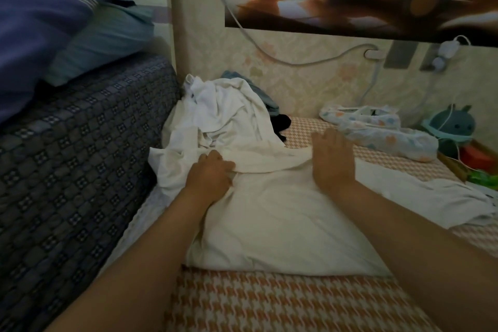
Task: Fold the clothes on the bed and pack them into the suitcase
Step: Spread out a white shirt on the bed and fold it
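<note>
A white garment (272, 218) lies spread on the bed's orange houndstooth sheet (269, 304) in front of me. My left hand (213, 170) grips a fold of its upper edge with curled fingers. Flat on the same edge rests my right hand (330, 159), fingers straight and pointing away. Behind them a heap of crumpled white clothes (221, 113) sits against the wall, with a blue-grey piece (266, 100) and a black one (281, 122) partly under it. No suitcase is in view.
A dark checked headboard or sofa side (75, 170) rises on the left, with blue pillows (40, 24) on top. Patterned white fabric rolls (382, 129) and a teal plush toy (452, 127) lie at the right by the wall. White cables (296, 62) hang along the wall.
</note>
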`<state>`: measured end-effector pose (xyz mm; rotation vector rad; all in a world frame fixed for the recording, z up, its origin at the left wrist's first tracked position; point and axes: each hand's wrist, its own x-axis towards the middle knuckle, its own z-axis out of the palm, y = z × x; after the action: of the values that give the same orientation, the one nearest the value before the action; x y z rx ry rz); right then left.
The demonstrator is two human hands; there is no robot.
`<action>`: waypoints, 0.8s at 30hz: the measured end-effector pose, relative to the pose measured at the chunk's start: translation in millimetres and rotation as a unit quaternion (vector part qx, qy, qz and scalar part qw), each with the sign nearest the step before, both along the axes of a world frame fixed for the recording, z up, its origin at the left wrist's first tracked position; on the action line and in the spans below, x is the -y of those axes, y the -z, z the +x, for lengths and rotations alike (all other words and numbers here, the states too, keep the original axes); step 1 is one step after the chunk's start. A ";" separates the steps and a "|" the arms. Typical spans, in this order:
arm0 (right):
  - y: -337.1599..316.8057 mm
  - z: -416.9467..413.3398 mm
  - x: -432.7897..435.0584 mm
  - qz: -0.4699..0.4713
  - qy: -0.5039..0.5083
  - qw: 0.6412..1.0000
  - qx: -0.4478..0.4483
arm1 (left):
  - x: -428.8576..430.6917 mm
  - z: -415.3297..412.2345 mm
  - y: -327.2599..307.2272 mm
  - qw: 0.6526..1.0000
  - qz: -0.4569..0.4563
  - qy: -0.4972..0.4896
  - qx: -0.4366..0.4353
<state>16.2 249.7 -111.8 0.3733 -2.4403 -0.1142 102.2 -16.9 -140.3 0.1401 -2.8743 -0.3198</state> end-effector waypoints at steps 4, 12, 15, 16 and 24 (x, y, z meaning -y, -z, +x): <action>24.0 9.8 10.7 0.131 -0.301 0.944 -0.019 | 13.4 -19.3 -10.4 0.999 -0.005 -0.027 -0.019; 15.5 -26.4 42.5 -0.210 0.014 0.959 0.189 | 7.5 -47.0 -33.7 0.946 0.286 -0.007 -0.155; 11.7 -29.0 46.4 -0.296 0.022 0.924 0.240 | 10.2 -43.8 -11.0 0.959 0.270 0.065 -0.057; 11.5 -22.0 48.2 -0.293 0.004 0.916 0.274 | 10.5 -40.2 -7.9 0.958 0.266 0.092 -0.059; 28.5 57.0 57.0 -0.071 -0.174 0.934 0.304 | 10.7 19.5 -15.4 0.989 0.143 -0.033 -0.021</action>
<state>73.2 192.7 -140.3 0.8733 -2.9065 0.3850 121.8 -27.5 -124.9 0.2751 -2.7583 -0.7126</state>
